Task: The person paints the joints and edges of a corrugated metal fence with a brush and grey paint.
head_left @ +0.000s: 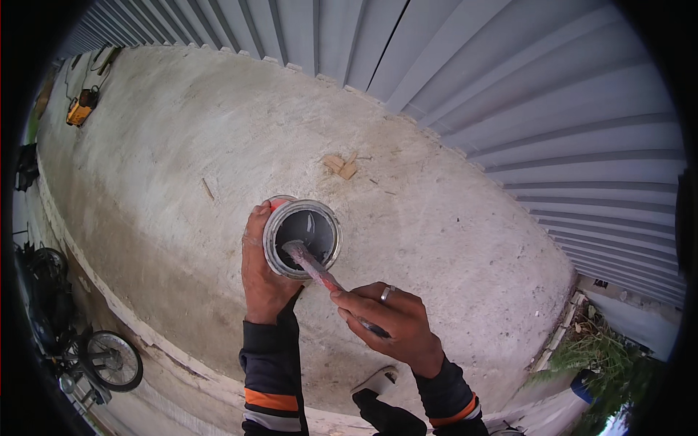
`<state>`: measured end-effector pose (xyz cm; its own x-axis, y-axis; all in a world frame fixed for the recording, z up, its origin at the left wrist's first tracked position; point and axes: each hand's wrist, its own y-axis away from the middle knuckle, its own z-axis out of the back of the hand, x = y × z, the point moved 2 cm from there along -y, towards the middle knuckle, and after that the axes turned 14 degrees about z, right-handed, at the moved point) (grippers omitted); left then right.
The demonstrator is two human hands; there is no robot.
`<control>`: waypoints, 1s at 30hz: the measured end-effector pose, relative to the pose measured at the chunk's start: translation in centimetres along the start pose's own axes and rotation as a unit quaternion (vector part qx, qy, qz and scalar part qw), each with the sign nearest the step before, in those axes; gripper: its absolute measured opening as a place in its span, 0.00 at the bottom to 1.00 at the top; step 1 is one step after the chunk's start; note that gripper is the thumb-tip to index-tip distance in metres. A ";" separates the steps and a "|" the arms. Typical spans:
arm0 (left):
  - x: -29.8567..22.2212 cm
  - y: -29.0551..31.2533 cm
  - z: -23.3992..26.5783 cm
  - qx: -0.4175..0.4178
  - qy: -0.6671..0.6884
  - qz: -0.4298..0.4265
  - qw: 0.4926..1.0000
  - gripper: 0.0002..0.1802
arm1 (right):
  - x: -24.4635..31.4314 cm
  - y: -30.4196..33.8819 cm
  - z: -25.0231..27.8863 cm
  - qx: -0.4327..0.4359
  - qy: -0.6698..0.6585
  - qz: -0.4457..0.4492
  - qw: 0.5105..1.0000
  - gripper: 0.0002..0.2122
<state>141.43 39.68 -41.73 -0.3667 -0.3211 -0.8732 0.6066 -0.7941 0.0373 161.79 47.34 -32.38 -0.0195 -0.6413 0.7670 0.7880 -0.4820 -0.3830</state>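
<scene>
While the paint can (270,243) is gripped by the left hand (263,285) above the concrete slab (182,131), between its far and near edges, the paintbrush (314,269) is held by the right hand (398,320), tip within the rim.

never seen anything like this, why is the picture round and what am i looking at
There is no machine here, just a person's two bare hands. The single picture comes from a wide fisheye camera worn on the head, looking down, so straight edges bend and the corners go black.

The left hand holds an open round tin with grey liquid inside. The right hand grips a brush, its bristle end over the tin's opening.

Below is rough, pale ground with a few wood scraps. A ribbed grey wall runs along the top and right; a motorbike stands at the left.
</scene>
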 end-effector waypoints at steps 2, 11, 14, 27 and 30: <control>0.3 -0.3 0.1 0.005 0.046 0.022 0.999 0.64 | 0.2 -0.2 -0.2 -0.033 -0.054 -0.006 0.998 0.20; 0.0 -1.6 -0.3 0.004 0.138 0.074 0.988 0.56 | 0.8 -0.7 -1.7 0.035 0.174 0.118 0.977 0.14; 0.3 -1.8 -0.5 0.015 0.177 0.129 0.976 0.55 | 0.7 -0.5 -1.5 0.065 0.186 0.114 0.974 0.14; -1.1 -3.2 -0.5 0.029 0.102 0.084 0.991 0.62 | -0.9 -0.3 -2.1 0.028 0.198 0.076 0.977 0.23; -0.4 -3.1 0.0 0.019 0.063 0.066 0.996 0.62 | -1.0 -0.4 -2.6 0.007 0.172 0.065 0.983 0.22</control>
<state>139.68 42.28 -41.48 -0.1922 -0.3583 -0.9136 0.6159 -0.7689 0.1719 159.92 46.61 -34.32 -0.1237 -0.8620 0.4915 0.8061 -0.3762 -0.4569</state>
